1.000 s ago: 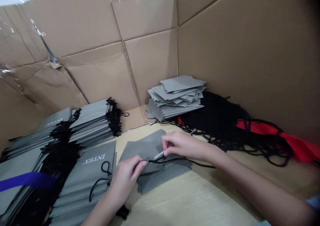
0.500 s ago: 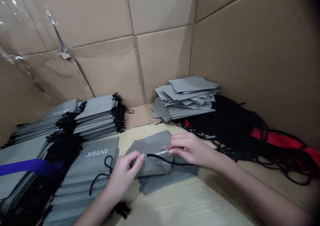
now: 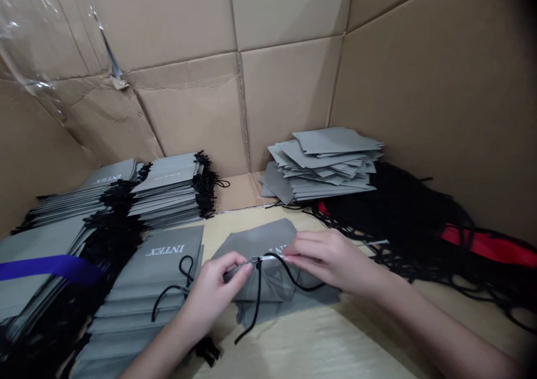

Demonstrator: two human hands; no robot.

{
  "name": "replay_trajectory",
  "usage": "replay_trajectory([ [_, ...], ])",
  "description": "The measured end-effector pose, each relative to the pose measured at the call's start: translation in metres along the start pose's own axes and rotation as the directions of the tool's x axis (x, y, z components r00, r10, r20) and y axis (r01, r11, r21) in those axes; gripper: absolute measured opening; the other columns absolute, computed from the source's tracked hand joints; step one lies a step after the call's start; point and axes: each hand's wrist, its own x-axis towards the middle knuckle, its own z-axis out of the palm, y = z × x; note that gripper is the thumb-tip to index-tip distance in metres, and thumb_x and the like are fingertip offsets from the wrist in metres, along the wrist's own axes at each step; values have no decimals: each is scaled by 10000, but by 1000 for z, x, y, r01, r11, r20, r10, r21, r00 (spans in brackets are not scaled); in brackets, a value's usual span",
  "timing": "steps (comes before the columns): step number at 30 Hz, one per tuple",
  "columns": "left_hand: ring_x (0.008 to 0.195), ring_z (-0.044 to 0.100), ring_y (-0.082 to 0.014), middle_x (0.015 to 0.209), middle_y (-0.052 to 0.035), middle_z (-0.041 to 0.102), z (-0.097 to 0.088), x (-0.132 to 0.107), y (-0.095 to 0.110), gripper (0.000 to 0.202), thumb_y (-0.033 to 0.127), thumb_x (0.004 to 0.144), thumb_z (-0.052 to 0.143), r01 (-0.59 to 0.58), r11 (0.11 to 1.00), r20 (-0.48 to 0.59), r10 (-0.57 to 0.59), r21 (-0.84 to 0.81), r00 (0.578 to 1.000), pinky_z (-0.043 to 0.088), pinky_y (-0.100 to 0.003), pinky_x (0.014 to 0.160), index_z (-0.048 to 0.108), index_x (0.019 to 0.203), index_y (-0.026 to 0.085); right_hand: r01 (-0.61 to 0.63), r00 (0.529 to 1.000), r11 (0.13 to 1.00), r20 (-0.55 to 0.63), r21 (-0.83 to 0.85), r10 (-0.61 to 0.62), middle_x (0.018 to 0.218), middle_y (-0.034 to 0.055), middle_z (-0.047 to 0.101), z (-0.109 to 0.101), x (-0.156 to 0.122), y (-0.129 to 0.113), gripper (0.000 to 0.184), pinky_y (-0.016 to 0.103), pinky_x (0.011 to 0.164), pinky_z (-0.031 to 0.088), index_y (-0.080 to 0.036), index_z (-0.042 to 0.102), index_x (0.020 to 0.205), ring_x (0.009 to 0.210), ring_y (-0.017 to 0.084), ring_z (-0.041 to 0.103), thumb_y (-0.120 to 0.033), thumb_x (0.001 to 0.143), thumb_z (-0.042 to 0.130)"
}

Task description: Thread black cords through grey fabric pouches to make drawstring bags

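The left hand [image 3: 217, 289] and right hand [image 3: 331, 261] pinch a grey drawstring bag [image 3: 262, 239] at the bench's [image 3: 335, 334] centre, along a pale strip [image 3: 268, 260] at its hem. A black cord [image 3: 257, 295] hangs toward 6 o'clock. Stacked INTEX bags [image 3: 161, 270] lie at 8 o'clock, loose grey fabric pieces [image 3: 331, 166] at 1 o'clock, and a tangled black cord heap [image 3: 403, 211] at 2 o'clock.

"What's stacked at the left of the frame?"
"Grey INTEX drawstring bags [image 3: 168, 188], a purple ribbon [image 3: 50, 268] lying across them."
"And right of centre?"
"Loose grey fabric pieces [image 3: 323, 166] beside black cords [image 3: 398, 211] and red fabric [image 3: 490, 246], against cardboard [image 3: 419, 88]."
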Motion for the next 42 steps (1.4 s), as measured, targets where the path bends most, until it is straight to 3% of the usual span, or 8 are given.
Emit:
replay_trajectory([
  [8,648,466,-127,674,13,526,-7,-2,1,285,421,831,467,1,996,-5,-1,-92,1000,344,-203,569,570,755,167,35,998,998,55,-47,-33,655,28,533,-6,-1,4,318,236,531,328,-171,626,739,573,122,470,-339,907,417],
  [28,660,494,-126,695,7,569,-4,-3,3,259,387,847,460,-59,998,-34,58,-3,998,357,-201,582,584,789,167,5,995,997,95,71,-12,690,2,564,-10,0,-2,226,193,557,334,-164,604,794,598,94,483,-287,902,449],
  [42,603,450,-105,640,23,511,-8,-4,7,257,368,848,461,-33,999,5,33,-31,999,328,-188,538,566,742,160,12,996,997,83,82,-19,700,6,587,-10,0,-3,199,201,555,355,-164,607,801,600,99,499,-268,893,464],
])
